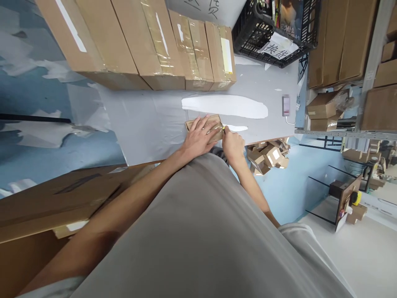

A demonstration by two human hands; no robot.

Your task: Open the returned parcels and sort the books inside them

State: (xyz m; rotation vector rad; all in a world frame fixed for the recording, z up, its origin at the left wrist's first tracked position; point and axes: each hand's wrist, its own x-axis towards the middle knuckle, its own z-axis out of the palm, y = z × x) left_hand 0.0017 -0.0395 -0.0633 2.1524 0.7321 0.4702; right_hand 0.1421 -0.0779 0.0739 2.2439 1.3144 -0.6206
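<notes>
currently the left hand (pixel 198 138), its grip fanned flat, rests on a small rectangular brown cardboard box (pixel 219 135), mid-frame on the grey desk (pixel 151 124); the right hand (pixel 233 145), grip clenched, holds a mostly hidden yellow tool (pixel 223 129) at the box's right end.

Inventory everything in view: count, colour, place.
table: one, grey, centre
small package: one, brown, table's near edge
small tool: one, yellow where visible, beside package
patches: several, white, on table
device: one, pale, table's right end
taped boxes: four, brown, table's far side
crate: one, black, table's far right
books: several, mixed colours, in crate
cardboard scraps: many, brown, right of centre
large box: one, brown, lower left
shelving: one, grey, right
shelf boxes: many, brown, right
second table: one, brown, lower right
shirt: one, grey, lower middle
left hand: one, bare, on package
right hand: one, bare, gripping tool
</notes>
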